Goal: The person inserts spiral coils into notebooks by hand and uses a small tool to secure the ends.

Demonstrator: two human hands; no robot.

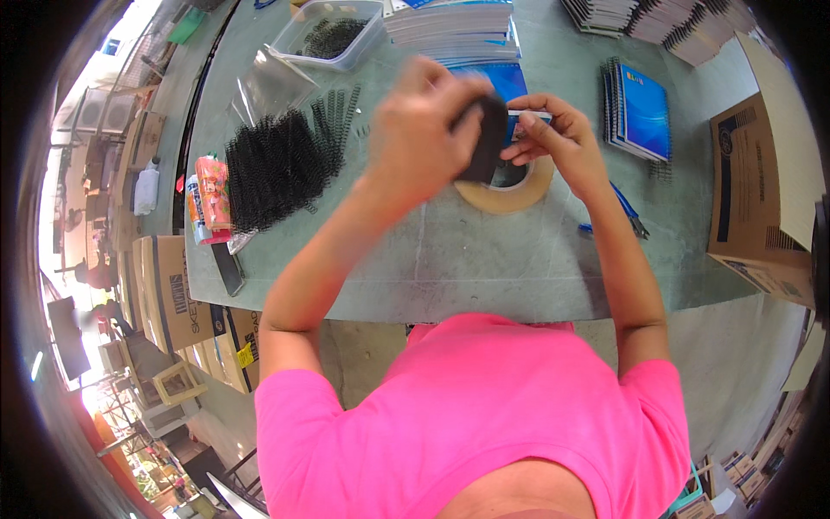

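My left hand [424, 130] is closed around a dark flat block-like object [487, 138] held upright above the grey table [484, 259]. My right hand [553, 134] pinches the edge of a small blue-covered notebook [517, 121] right beside that dark object. Under both hands lies a roll of tan tape [519, 192]. A pile of black spiral binding coils [277, 169] sits to the left of my left hand.
A clear tub of coils [333, 35] and stacked notebooks [454, 22] stand at the back. A blue spiral notebook [641, 112] lies right, with an open cardboard box [761, 190] beyond. A colourful packet [210, 199] and dark phone [229, 270] rest near the left edge.
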